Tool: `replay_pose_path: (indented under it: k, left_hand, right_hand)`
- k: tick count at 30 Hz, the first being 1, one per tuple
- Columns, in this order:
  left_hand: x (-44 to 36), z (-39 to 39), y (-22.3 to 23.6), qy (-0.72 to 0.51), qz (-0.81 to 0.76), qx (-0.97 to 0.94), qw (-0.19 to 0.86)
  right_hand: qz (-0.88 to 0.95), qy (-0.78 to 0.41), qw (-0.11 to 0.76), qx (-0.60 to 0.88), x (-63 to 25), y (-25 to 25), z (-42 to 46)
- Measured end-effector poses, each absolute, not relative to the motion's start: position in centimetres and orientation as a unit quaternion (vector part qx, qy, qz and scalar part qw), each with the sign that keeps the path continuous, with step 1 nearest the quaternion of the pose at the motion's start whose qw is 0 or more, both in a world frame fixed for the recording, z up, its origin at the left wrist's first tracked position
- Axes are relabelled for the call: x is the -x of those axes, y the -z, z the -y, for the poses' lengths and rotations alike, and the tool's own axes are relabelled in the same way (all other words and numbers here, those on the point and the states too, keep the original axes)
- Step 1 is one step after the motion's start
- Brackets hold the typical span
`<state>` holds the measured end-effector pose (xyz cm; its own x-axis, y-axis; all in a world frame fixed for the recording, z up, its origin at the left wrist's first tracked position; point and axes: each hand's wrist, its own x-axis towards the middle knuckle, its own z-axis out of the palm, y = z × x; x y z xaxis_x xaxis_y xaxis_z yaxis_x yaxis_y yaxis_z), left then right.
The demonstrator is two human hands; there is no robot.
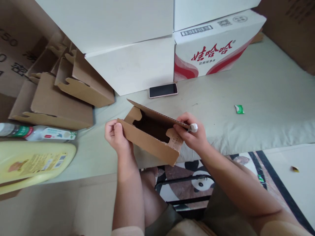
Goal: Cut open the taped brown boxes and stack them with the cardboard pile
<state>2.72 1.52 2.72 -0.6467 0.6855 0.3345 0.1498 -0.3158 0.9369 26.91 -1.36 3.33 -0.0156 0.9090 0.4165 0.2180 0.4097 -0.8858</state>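
A small brown cardboard box (150, 141) is tilted in front of me with its top open and its long flap standing up on the far side. My left hand (118, 136) grips the box's left end, thumb on the near wall. At the right end my right hand (193, 134) pinches the box near the flap's corner. A small white-capped object (193, 127) also sticks out of that hand; the rest of it is hidden, so its kind is unclear. The inside of the box is dark.
Several open cardboard boxes (61, 105) stand at the left, near a clear bottle (36, 132) and a yellow jug (36, 160). White cartons (133, 65) are stacked behind a phone (163, 90). A green wrapper (239, 109) lies on the pale sheet (265, 98).
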Motion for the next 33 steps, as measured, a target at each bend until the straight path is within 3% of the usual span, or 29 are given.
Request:
replay_pose_path:
  k: [18,29,33]
  left_hand:
    - [-2.0,-1.7,-2.2,-0.703,-0.569,-0.394,0.165]
    - [-1.0,-1.9,-1.0,-0.703,-0.529,-0.429,0.204]
    - [0.0,-1.5,-1.3,-0.643,-0.536,-0.504,0.214]
  right_hand:
    - [0.647,-0.277,0.563,0.434,-26.9,-3.1,1.5]
    - [0.748,-0.282,0.552,0.238,-28.6,-2.3,1.4]
    - [0.736,-0.248,0.564,0.28,-28.1,-2.4,1.7]
